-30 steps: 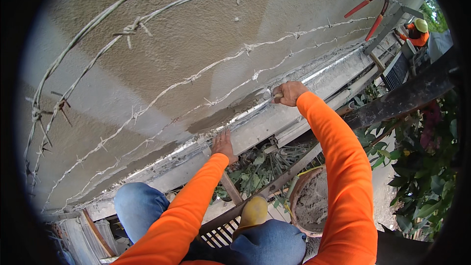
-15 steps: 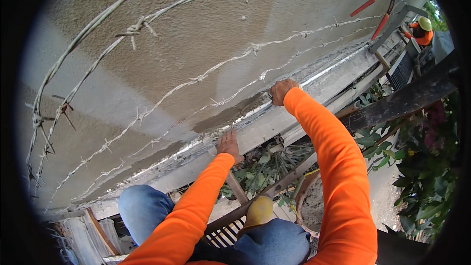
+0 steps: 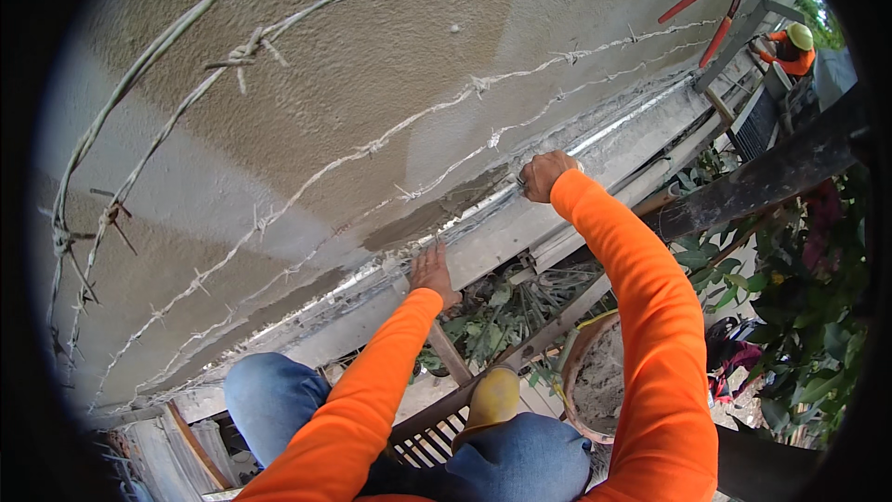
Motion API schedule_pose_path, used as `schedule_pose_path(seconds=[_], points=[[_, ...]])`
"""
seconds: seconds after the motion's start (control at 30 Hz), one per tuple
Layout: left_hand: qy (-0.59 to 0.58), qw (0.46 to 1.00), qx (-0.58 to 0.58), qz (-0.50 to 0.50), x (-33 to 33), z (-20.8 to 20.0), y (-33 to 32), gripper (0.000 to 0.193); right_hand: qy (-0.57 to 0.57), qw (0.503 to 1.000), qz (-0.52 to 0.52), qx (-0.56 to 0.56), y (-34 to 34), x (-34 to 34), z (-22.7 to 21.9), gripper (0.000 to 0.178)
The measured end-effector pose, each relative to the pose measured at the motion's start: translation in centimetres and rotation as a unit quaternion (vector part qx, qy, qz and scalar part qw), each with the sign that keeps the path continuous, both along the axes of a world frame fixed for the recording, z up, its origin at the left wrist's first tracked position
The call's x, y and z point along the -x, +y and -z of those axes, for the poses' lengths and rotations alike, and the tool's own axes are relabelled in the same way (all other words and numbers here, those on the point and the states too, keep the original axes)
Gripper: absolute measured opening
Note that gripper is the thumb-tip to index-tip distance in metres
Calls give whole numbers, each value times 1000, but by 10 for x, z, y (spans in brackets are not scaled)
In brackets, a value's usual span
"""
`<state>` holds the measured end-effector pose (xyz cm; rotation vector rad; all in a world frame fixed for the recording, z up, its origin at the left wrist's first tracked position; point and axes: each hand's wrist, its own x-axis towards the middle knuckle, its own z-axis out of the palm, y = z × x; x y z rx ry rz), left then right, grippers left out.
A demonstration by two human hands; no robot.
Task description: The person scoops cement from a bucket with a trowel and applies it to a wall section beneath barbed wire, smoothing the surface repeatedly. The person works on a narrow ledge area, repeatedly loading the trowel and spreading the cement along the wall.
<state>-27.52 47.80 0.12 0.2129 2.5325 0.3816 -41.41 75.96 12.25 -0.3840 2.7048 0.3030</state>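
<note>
My left hand [image 3: 431, 275] lies flat with fingers extended on the pale ledge [image 3: 483, 256] at the foot of the rough wall. Farther along to the right, my right hand [image 3: 546, 176] is closed in a fist at the seam between ledge and wall. A small metallic bit shows by its knuckles, but what it grips is hidden under the fingers. Damp grey mortar [image 3: 418, 225] coats the wall's base between and above both hands. Strands of barbed wire [image 3: 373, 146] run across the wall just above them.
Red-handled pincers [image 3: 723, 28] hang on the wire at the upper right. A bucket of grey mortar [image 3: 599, 376] stands below my right arm. A dark pipe [image 3: 762, 177] and leafy plants [image 3: 818, 353] lie right. A person in orange [image 3: 796, 54] crouches far off.
My right hand has shifted slightly to the right along the seam. My left hand stays in place. The view has tilted a little, showing more of the mortar bucket.
</note>
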Motion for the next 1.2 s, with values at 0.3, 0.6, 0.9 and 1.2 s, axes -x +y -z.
schedule_pose_path(seconds=[0.3,0.6,0.9,1.2], points=[[7,1000,-5,0,-1,3,0,132,59,997,-35,-17,-35,26,16,26],[-40,999,24,7,3,-6,4,131,31,999,-14,31,-49,21,0,30],[-36,999,11,4,4,-10,3,130,-35,992,10,118,-25,8,-7,36],[-43,999,16,10,3,-7,3,129,-29,1000,-3,9,-28,11,18,32]])
